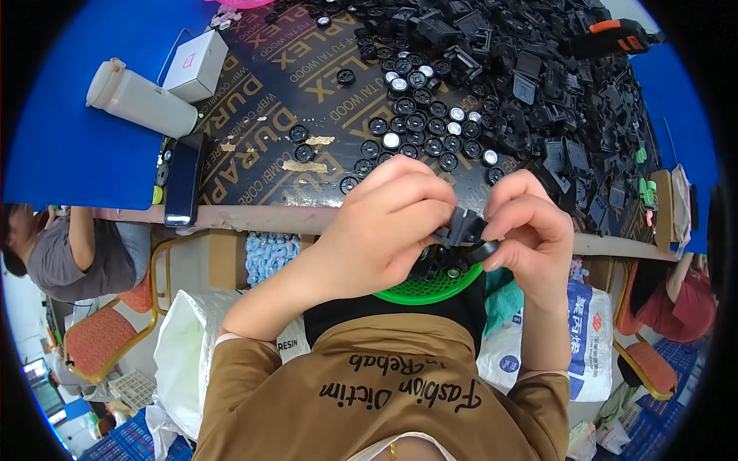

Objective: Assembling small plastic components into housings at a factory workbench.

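Over my lap, just off the table's front edge, my two hands meet around a small black plastic part (463, 227). My left hand (392, 227) is closed on it from the left, fingers curled. At its right end my right hand (532, 230) pinches a small black wheel (483, 251) between thumb and fingers. The wheel touches or nearly touches the part; I cannot tell if they are joined. Below the hands a green perforated basket (430, 290) holds more black pieces, partly hidden. Loose black wheels (415, 121), some with silver centres, lie beyond my hands.
A big heap of black plastic parts (530, 84) covers the table's right side, with an orange-and-black tool (615, 37) on it. At left are a white bottle (142, 100), a white box (196, 65) and a phone (184, 178). People sit at both sides.
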`<act>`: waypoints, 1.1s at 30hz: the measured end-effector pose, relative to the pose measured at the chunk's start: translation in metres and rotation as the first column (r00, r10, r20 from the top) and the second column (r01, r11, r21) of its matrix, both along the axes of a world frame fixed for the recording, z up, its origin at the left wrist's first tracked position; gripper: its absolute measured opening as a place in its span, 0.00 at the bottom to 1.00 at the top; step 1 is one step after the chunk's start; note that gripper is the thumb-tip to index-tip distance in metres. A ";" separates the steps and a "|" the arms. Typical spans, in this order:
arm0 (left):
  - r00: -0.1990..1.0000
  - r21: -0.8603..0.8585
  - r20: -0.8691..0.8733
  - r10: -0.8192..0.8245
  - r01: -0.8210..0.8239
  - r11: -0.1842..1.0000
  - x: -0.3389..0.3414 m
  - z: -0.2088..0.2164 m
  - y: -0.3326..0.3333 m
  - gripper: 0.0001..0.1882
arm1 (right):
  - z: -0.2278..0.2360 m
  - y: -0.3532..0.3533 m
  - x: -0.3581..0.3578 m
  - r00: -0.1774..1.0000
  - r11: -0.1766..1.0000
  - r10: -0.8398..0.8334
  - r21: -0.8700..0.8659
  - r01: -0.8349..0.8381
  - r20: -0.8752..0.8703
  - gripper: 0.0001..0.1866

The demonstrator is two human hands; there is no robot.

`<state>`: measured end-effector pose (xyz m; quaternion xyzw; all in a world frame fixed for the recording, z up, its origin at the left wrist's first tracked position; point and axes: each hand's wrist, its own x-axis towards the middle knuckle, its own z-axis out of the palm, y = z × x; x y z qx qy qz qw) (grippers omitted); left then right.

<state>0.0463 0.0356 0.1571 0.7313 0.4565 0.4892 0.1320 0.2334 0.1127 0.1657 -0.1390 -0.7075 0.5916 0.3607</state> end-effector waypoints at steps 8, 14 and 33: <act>0.990 0.048 -0.123 -0.064 0.071 0.996 -0.001 0.005 -0.003 0.12 | 0.010 -0.003 0.000 0.998 0.992 0.059 -0.107 -0.060 -0.017 0.14; 0.989 0.037 -0.121 -0.086 0.091 0.995 0.003 0.005 -0.005 0.11 | 0.012 0.002 0.002 0.990 0.990 0.126 -0.065 -0.122 0.062 0.13; 0.976 -0.025 -0.191 -0.106 0.103 0.994 0.006 0.005 -0.003 0.12 | -0.006 0.001 0.007 0.987 0.937 0.161 -0.313 -0.155 -0.008 0.23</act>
